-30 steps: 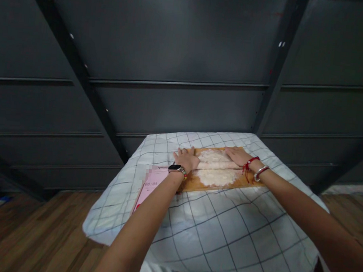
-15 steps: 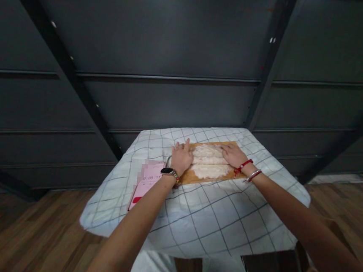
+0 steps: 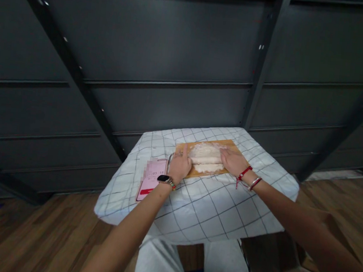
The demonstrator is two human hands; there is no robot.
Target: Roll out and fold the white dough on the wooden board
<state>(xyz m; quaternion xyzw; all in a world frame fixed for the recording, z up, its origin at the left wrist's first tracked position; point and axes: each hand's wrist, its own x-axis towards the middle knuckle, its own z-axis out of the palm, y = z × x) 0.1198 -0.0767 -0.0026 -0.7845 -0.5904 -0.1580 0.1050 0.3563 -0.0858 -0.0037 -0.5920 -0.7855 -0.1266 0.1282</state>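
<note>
On a wooden board (image 3: 232, 144) lies a flattened sheet of pale, floury dough (image 3: 205, 149). Across it runs a flour-dusted rolling pin (image 3: 205, 160), touching the dough. My left hand (image 3: 179, 166) is closed over the pin's left end, with one finger pointing away from me. My right hand (image 3: 232, 161) presses down over the right end, fingers together and reaching forward. Both pin ends are hidden under the hands. Dough shows on the far and near sides of the pin.
A phone (image 3: 153, 176) with a running timer lies left of the board, beside my left wrist. The small table wears a white checked cloth (image 3: 200, 214). Dark metal panels (image 3: 165, 105) rise behind it. An open cardboard box (image 3: 310, 265) stands at lower right.
The rolling pin and both hands have moved slightly toward the board's near edge. My left fingers are less spread than before. The whole view has shifted a little.
</note>
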